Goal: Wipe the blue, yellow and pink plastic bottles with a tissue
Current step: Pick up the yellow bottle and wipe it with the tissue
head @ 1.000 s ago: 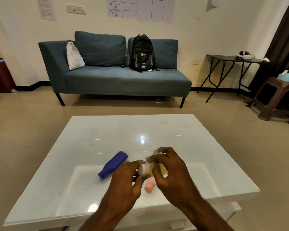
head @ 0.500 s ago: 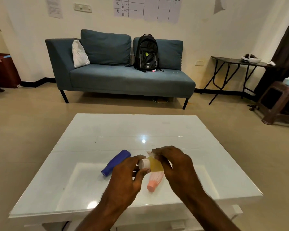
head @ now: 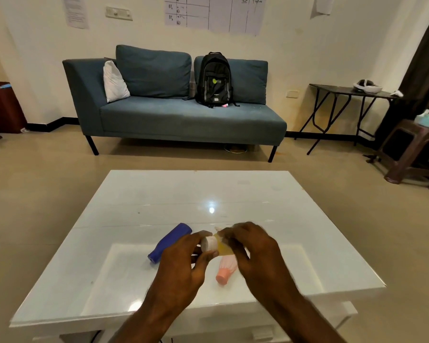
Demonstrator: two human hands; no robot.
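Note:
Above the white table [head: 295,231] I hold the yellow bottle [head: 224,248] sideways. My left hand [head: 183,263] grips its white cap end. Wrapped over the bottle's body, my right hand [head: 255,251] presses a tissue against it; only a small white scrap of the tissue [head: 217,229] shows above the fingers. The blue bottle [head: 170,242] lies on the table just left of my hands. The pink bottle [head: 226,269] lies on the table under and between my hands, partly hidden.
A blue sofa [head: 183,117] with a black backpack [head: 214,80] stands beyond the table. At the right are a dark folding table [head: 352,91] and a brown stool [head: 411,149]. The table's near edge lies just under my forearms.
The yellow bottle has turned in my hands, and more of its yellow body shows between them. The view has shifted a little; the blue and pink bottles lie where they were.

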